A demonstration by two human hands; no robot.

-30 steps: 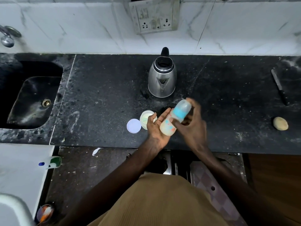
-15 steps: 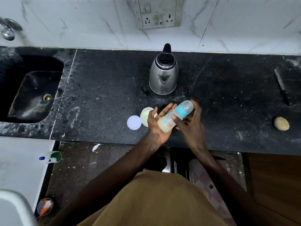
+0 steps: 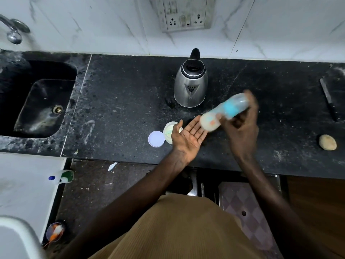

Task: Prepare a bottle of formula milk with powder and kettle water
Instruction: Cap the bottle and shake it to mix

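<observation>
My right hand [image 3: 240,131] grips a baby bottle [image 3: 224,112] with a blue collar and clear cap, tilted nearly flat and blurred with motion; its milky base points at my left palm. My left hand [image 3: 188,137] lies open, palm up, just below the bottle's base, fingers spread and holding nothing. An open formula powder tub [image 3: 169,130] sits on the black counter partly behind my left hand, its white lid [image 3: 156,138] flat beside it. The steel kettle [image 3: 190,86] stands behind, lid open.
A black sink [image 3: 39,107] with a tap [image 3: 13,28] lies at the left. A knife [image 3: 328,101] and a round potato [image 3: 327,142] lie at the far right. A wall socket [image 3: 184,15] sits above the kettle. A dish-soap bottle [image 3: 62,177] lies on the floor.
The bottle has swung up and to the right, off my left palm, and is motion-blurred. My left hand has opened flat, palm up.
</observation>
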